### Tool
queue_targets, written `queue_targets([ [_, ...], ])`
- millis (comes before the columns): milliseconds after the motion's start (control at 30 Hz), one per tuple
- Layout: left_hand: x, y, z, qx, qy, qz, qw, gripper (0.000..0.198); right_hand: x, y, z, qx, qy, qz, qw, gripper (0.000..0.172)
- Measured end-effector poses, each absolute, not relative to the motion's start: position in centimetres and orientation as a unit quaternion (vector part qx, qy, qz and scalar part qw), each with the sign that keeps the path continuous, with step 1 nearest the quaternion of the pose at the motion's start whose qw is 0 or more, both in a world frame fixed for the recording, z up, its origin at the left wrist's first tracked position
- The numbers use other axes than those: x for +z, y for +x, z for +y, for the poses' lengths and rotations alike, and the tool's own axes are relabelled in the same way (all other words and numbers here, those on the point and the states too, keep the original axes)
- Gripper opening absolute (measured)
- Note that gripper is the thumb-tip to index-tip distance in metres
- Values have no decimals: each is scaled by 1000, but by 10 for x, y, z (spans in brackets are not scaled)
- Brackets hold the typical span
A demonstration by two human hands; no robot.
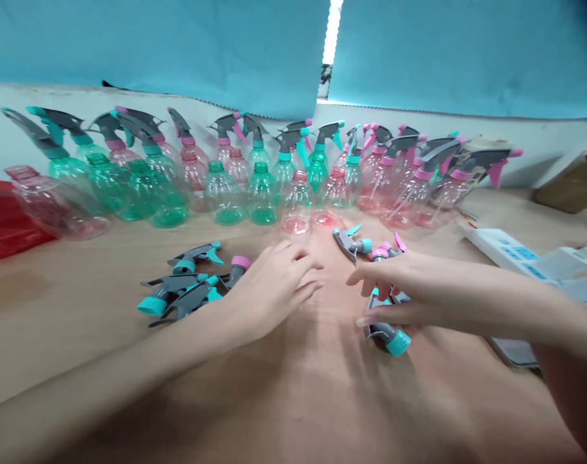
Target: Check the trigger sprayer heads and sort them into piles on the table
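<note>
My left hand (278, 287) hovers over the middle of the table, fingers apart and holding nothing, just right of a pile of grey spray heads with teal collars (189, 296) and a pink-collared one (236, 270). On the right, my right hand (390, 283) hangs with parted fingers above a teal-collared spray head (390, 338); whether it touches it I cannot tell. Beyond that hand lie another teal one (352, 245) and a pink-collared one (381, 251). Open bottles without heads, green (263, 196) and pink (297, 206), stand upright in front of my hands.
Behind them, several bottles with spray heads (317, 161) line the wall. A red bag (8, 222) lies at the far left of the wooden table (225, 412). At right are a white box with blue print (510, 254) and a brown box (571, 183).
</note>
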State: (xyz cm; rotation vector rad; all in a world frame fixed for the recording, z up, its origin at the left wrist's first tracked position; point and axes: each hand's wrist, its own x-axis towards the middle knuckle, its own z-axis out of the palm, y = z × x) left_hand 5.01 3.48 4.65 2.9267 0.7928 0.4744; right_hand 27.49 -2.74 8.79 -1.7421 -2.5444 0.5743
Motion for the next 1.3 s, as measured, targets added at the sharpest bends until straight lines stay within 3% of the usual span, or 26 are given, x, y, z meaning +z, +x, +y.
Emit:
queue_targets([
  [133,33,117,69,139,961,238,39,20,101,290,-23,155,-543,-823,-58,8],
  [233,21,154,92,123,963,239,34,25,105,288,-20,157,-554,-813,-87,4],
  [533,16,172,113,57,968,243,34,28,78,263,-7,209,-541,-803,-138,27],
  [733,30,112,77,118,954,266,76,16,77,266,-10,137,-563,-798,-165,24],
  [900,28,53,26,207,918,299,160,22,86,274,-16,112,-574,-803,-114,16],
  [1100,10,20,-5,330,884,271,189,29,88,239,-27,164,-472,-848,175,5],
  [1300,0,18,-7,351,869,268,224,23,74,220,-33,175,-411,-886,127,9],
])
